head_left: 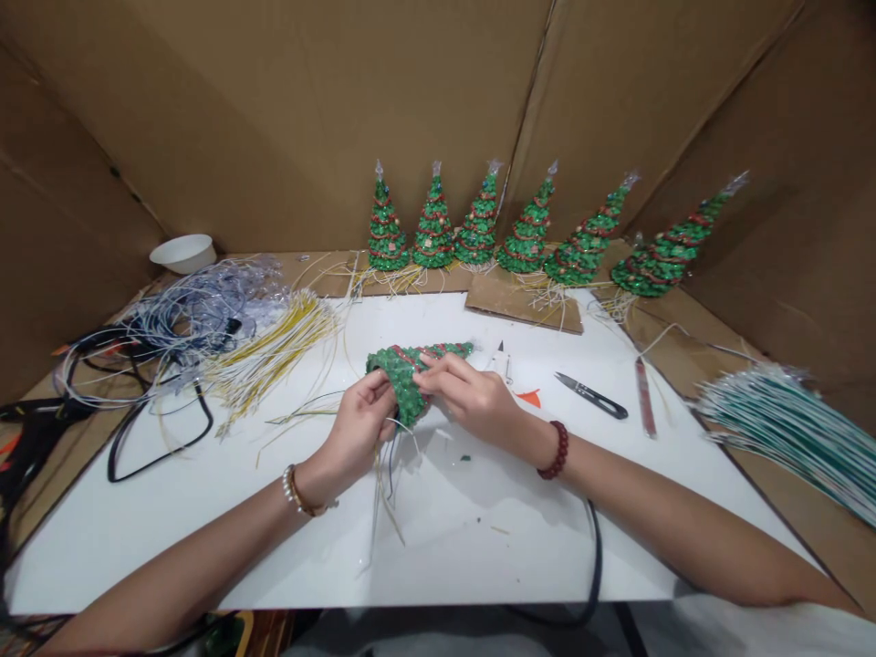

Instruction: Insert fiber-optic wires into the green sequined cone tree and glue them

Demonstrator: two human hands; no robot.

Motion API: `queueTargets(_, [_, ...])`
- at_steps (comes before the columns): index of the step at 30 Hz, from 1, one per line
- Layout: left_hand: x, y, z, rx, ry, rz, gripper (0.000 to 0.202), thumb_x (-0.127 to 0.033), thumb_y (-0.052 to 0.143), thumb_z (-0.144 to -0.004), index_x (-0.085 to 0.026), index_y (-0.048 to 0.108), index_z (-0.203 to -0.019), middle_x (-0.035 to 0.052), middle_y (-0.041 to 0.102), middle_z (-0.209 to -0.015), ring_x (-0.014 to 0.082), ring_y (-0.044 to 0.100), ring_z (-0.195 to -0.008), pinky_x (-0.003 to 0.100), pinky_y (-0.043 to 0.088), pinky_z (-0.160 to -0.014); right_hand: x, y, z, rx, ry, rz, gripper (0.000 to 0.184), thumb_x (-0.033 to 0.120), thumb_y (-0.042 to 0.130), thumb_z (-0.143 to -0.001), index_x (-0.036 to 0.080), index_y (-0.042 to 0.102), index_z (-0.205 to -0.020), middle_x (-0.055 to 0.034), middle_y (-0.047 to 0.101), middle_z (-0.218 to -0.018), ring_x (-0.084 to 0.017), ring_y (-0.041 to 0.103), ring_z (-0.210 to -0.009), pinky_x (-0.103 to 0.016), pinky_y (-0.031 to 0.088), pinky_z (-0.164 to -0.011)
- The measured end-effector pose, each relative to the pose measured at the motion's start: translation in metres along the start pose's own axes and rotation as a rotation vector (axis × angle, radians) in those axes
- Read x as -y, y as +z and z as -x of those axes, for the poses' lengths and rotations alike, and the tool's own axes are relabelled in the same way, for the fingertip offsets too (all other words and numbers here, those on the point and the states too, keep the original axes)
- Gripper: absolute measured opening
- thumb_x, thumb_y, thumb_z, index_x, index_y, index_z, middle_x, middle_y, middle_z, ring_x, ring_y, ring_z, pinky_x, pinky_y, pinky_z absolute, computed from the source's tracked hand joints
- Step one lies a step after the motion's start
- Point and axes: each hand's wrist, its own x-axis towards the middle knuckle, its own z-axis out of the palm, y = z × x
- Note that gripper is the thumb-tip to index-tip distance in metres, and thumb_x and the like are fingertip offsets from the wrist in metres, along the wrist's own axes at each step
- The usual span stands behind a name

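Note:
Both hands hold a small green beaded Christmas tree (411, 365) with red garland, lying on its side above the white board (479, 547), tip pointing right. My left hand (359, 424) grips its wide base from the left, fingers curled. My right hand (472, 392) pinches the tree's middle from the right. Thin wire ends (383, 484) hang down from the base between my wrists. A pearl bracelet is on my left wrist, a red bead bracelet on my right.
Several finished beaded trees (479, 228) stand in a row at the back against cardboard walls. Yellow wire bundles (274, 351) and grey and black cables (178, 319) lie left, a white bowl (183, 252) behind. Thread snips (592, 394) and green-white wires (787, 429) lie right.

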Motion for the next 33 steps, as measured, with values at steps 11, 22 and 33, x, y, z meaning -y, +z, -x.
queueTargets(11, [0.000,0.002,0.000,-0.056,0.001,0.019,0.024,-0.026,0.080,-0.063,-0.015,0.065,-0.079,-0.0067,0.048,-0.055,0.0016,0.026,-0.039,0.015,0.014,-0.032,0.000,-0.003,-0.001,0.069,-0.028,0.009,0.025,0.016,0.036,-0.098,0.017,0.060,-0.099,-0.0047,0.062,-0.095,-0.014,0.062,-0.108,-0.026,0.058,-0.089])
queueTargets(22, [-0.002,0.001,0.003,-0.055,0.031,-0.026,0.021,-0.022,0.078,-0.064,-0.017,0.064,-0.080,-0.0058,0.051,-0.060,0.0028,0.032,-0.042,0.015,0.018,-0.033,0.000,-0.003,-0.004,0.121,0.015,0.059,0.029,0.026,0.034,-0.100,0.016,0.061,-0.095,-0.0051,0.061,-0.089,-0.011,0.066,-0.085,-0.017,0.055,-0.062])
queueTargets(33, [0.000,-0.003,0.000,-0.053,0.111,-0.060,0.020,-0.025,0.078,-0.062,-0.014,0.062,-0.069,-0.0051,0.050,-0.054,0.0047,0.035,-0.044,0.017,0.027,-0.041,-0.005,0.004,0.001,0.000,0.018,-0.124,0.019,0.020,0.043,-0.096,0.017,0.060,-0.105,-0.0083,0.064,-0.101,-0.017,0.061,-0.112,-0.024,0.057,-0.079])
